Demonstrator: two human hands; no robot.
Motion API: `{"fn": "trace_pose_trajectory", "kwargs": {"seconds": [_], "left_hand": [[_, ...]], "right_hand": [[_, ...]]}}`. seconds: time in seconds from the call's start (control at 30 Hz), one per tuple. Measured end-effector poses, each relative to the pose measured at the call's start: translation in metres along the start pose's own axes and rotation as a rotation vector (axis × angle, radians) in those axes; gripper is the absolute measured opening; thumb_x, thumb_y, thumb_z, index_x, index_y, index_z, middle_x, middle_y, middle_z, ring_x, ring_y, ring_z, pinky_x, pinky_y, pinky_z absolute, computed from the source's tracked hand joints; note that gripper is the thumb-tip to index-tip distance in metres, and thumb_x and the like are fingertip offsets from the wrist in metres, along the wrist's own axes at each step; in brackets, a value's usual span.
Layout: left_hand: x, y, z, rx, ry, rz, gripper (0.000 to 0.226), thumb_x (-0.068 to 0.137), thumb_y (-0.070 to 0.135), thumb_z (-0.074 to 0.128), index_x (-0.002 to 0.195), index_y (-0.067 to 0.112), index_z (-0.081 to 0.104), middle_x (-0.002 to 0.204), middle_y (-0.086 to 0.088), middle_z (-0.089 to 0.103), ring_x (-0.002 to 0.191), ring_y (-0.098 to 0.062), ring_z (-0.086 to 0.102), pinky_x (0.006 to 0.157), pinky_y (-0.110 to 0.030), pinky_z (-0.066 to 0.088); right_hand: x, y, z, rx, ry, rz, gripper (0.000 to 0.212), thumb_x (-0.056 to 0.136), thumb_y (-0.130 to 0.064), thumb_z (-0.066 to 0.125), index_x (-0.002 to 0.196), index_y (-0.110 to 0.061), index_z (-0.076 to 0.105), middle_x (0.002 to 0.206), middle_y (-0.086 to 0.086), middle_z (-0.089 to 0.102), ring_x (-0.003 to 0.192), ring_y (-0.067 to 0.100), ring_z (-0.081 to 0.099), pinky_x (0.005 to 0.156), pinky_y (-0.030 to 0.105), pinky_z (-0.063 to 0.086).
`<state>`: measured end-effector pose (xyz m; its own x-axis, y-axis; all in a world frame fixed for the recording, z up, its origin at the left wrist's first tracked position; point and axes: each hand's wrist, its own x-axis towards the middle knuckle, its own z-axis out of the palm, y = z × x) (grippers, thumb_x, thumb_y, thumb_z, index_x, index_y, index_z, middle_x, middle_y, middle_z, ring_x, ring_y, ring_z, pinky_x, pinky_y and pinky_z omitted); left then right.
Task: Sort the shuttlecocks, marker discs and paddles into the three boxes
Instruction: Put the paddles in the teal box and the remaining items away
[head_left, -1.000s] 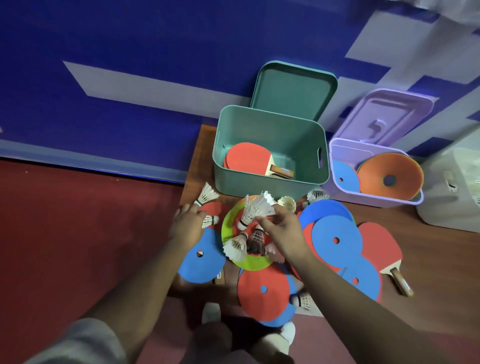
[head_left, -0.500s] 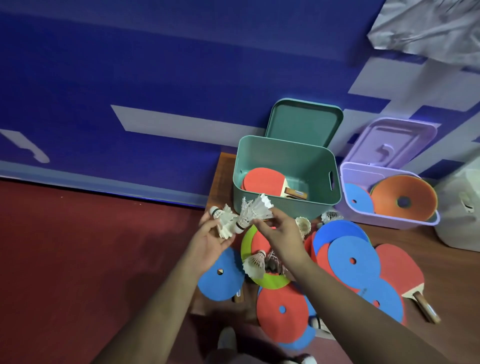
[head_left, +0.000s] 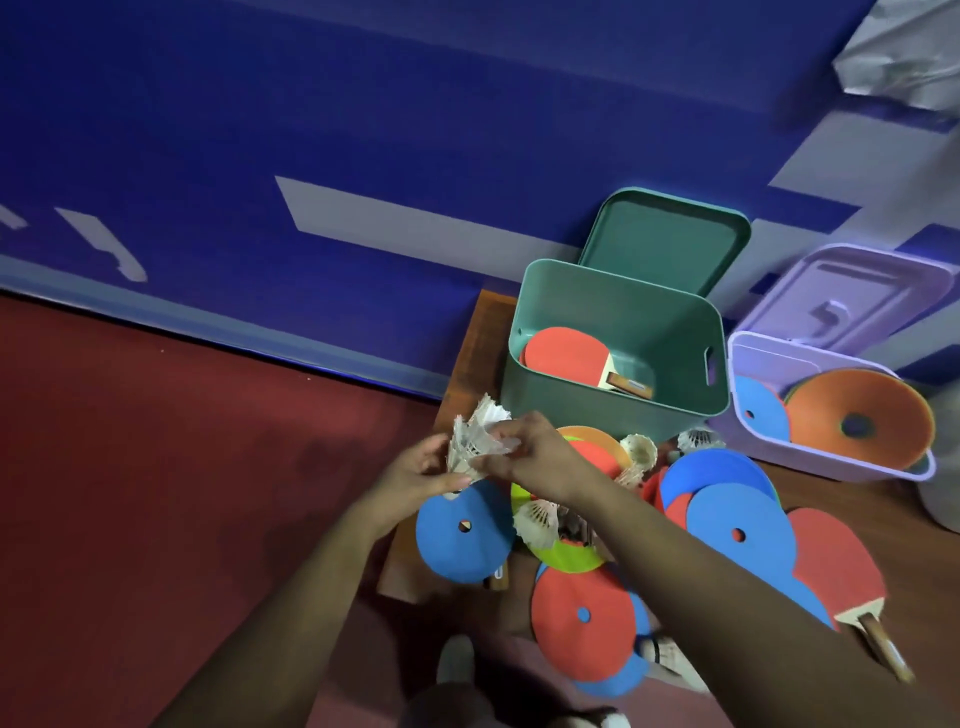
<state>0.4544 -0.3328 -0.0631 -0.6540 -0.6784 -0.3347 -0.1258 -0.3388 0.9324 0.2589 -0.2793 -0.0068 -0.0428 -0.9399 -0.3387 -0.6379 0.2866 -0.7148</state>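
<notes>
Between the two grips, above the counter's (head_left: 470, 358) near-left corner: bunch of shuttlecocks (head_left: 475, 441), feathers up, blurred, count unclear. Left grip (head_left: 415, 475) was clamped round the bunch's lower end from the left. Right grip (head_left: 530, 457) pinched the feathers from the other side, fingers curled.

Directly below the left grip lay a blue disc (head_left: 457, 535) on the counter. Under the right wrist sat a yellow-green disc (head_left: 569, 555) with one loose shuttlecock (head_left: 537, 522) lying on it. Nearer the body than both grips was a red disc (head_left: 582, 618), overlapping a blue one.

Beyond the right grip stood the green box (head_left: 613, 415), lid propped behind it, one red paddle (head_left: 566, 353) inside. Two more shuttlecocks (head_left: 641, 449) lay against its front wall.

Right of the right grip was a heap of blue discs (head_left: 737, 525), and past them a second red paddle (head_left: 836, 561) lay flat, its handle toward the counter's edge.

Farther right and back stood the purple box (head_left: 831, 465), holding an orange disc (head_left: 857, 410) and a blue one.
</notes>
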Motion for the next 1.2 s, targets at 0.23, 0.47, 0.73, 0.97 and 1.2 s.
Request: {"fn": "trace_pose_trajectory", "kwargs": {"seconds": [0.23,0.47,0.73,0.97,1.2], "left_hand": [[0.002,-0.010,-0.028,-0.068,0.208,-0.004,0.052,0.081,-0.009,0.068,0.117,0.027,0.056,0.105,-0.003,0.069,0.093,-0.010,0.063,0.079,-0.018,0.052],[0.015,-0.034,-0.048,-0.051,0.269,-0.042,0.057,0.079,-0.009,0.070,0.128,0.017,0.053,0.112,-0.011,0.068,0.097,-0.012,0.062,0.081,-0.018,0.051],[0.034,-0.058,-0.063,0.010,0.312,-0.069,0.062,0.075,-0.007,0.074,0.123,0.025,0.054,0.103,-0.007,0.068,0.093,-0.009,0.061,0.092,-0.024,0.048],[0.033,-0.062,-0.074,0.013,0.347,-0.045,0.061,0.072,-0.007,0.077,0.121,0.021,0.055,0.097,0.004,0.073,0.092,-0.003,0.064,0.087,-0.019,0.051],[0.030,-0.031,-0.066,0.044,0.326,-0.069,0.060,0.076,-0.011,0.071,0.126,0.018,0.053,0.106,-0.003,0.068,0.101,-0.013,0.060,0.088,-0.020,0.049]], "right_hand": [[0.020,-0.008,0.004,0.211,0.218,0.002,0.007,0.088,-0.039,0.068,0.094,-0.037,0.068,0.111,0.000,0.061,0.101,0.008,0.060,0.088,0.016,0.044],[0.076,0.022,0.028,-0.112,0.226,0.175,0.029,0.089,-0.024,0.061,0.109,-0.003,0.057,0.108,0.018,0.064,0.105,0.034,0.058,0.084,0.034,0.042],[0.129,0.044,0.055,-0.173,0.228,0.360,0.031,0.094,-0.024,0.054,0.117,-0.003,0.048,0.120,0.023,0.060,0.113,0.039,0.057,0.089,0.038,0.045],[0.137,0.046,0.056,-0.107,0.300,0.279,0.022,0.096,-0.025,0.053,0.100,-0.008,0.065,0.102,0.021,0.069,0.098,0.038,0.064,0.078,0.037,0.046],[0.079,-0.007,-0.015,0.040,0.424,-0.087,0.006,0.088,-0.009,0.063,0.084,-0.013,0.059,0.070,-0.001,0.062,0.062,0.009,0.053,0.060,0.024,0.038]]}}
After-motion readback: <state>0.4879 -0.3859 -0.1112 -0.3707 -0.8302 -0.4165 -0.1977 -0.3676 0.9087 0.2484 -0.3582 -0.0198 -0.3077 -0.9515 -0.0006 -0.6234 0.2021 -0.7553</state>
